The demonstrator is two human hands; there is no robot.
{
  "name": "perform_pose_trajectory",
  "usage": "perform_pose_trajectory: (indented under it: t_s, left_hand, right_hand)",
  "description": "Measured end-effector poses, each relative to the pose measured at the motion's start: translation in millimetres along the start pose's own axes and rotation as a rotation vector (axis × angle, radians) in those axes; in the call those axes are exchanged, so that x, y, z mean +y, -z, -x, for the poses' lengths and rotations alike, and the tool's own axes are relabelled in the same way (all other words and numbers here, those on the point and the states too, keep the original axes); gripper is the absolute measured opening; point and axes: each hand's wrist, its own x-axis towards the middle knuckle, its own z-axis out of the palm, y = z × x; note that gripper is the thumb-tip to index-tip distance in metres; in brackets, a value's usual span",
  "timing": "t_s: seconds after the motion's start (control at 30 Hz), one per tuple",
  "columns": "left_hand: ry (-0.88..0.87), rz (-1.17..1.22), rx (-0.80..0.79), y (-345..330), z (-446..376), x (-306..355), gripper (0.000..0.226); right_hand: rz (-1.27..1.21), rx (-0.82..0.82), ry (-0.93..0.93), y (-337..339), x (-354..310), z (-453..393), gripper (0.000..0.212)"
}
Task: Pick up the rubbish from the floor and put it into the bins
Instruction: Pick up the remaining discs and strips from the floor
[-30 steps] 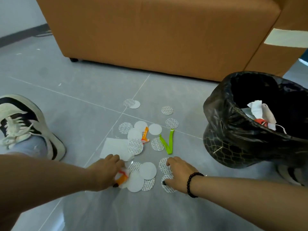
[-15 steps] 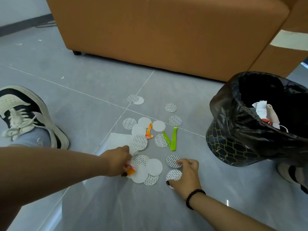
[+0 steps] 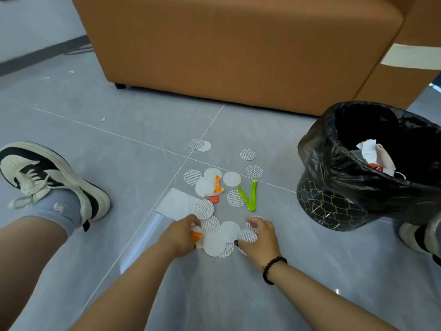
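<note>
Both hands work the near edge of a litter patch on the grey tiled floor (image 3: 119, 144).

Left hand (image 3: 181, 235): fingers curled round an orange-and-white scrap (image 3: 196, 235), with the fingertips at the edge of the round discs (image 3: 214, 243). Judgement: it holds one piece while raking more toward the palm, so that one trip to the bin carries several.

Right hand (image 3: 259, 237): fingers bent over two printed discs (image 3: 248, 235), thumb at the low edge. They look to be pinching or dragging; whether the discs are off the floor I cannot tell. Thin flat discs on smooth tile likely need sliding before an edge lifts.

Rubbish yet on the floor: a cluster of white and printed discs at 12 o'clock from the hands, a second orange wrapper (image 3: 216, 189) among them, a green folded strip (image 3: 249, 197) at 1 o'clock, a white paper sheet (image 3: 175, 204) at 11 o'clock, and stray discs farther out.

The bin (image 3: 334, 206), lined with a black bag, stands at 2 o'clock, tilted toward the person, mouth open, with some paper inside. Near placement keeps the carry short.

A sneaker (image 3: 55, 177) rests at 9 o'clock; a tan sofa (image 3: 238, 48) lies beyond.
</note>
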Motion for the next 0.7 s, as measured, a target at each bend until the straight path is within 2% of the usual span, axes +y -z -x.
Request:
perform_pose_trajectory:
  t_s: [0.13, 0.4, 0.63, 0.7]
  left_hand:
    - [0.049, 0.097, 0.106, -5, 10, 5, 0.041]
    - [-0.016, -0.091, 0.092, -1, 0, 26, 0.024]
    - [0.036, -0.094, 0.056, -2, -8, 36, 0.037]
    - [0.063, -0.068, 0.054, -1, -8, 37, 0.043]
  right_hand:
    - [0.213, -0.223, 0.055, -20, -10, -3, 0.062]
    - [0.384, -0.342, -0.065, -12, -23, -22, 0.084]
    - [0.500, -0.235, -0.102, 2, -23, -29, 0.053]
    - [0.502, -0.247, -0.089, 6, -23, -30, 0.042]
